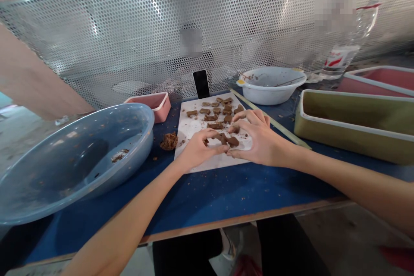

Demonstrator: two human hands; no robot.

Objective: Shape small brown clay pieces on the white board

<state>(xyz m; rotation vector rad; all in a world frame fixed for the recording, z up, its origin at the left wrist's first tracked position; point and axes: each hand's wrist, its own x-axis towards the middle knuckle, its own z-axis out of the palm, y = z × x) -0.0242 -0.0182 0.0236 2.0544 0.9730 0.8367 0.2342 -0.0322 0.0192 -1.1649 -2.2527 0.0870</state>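
Note:
On the white sheet (199, 161), both my hands curl around a dark brown clay-like piece (232, 141). My left hand (199, 145) comes at it from the left, thumb and fingers bent about its near end. From the right, my right hand (258, 138) arches over it, fingertips on the far side and thumb on the near side. The exact contact of the fingertips is partly hidden. Several small shaped brown pieces (216, 111) lie in loose rows beyond my hands, with crumbs scattered among them.
A blue basin (129, 172) stands left, beside a crumbly brown lump (169, 141) and a pink box (163, 105). A phone (201, 84) leans on the perforated metal screen (145, 43). Right are a strip (274, 123), a white basin (271, 95), an olive trough (349, 131) and a bottle (339, 60).

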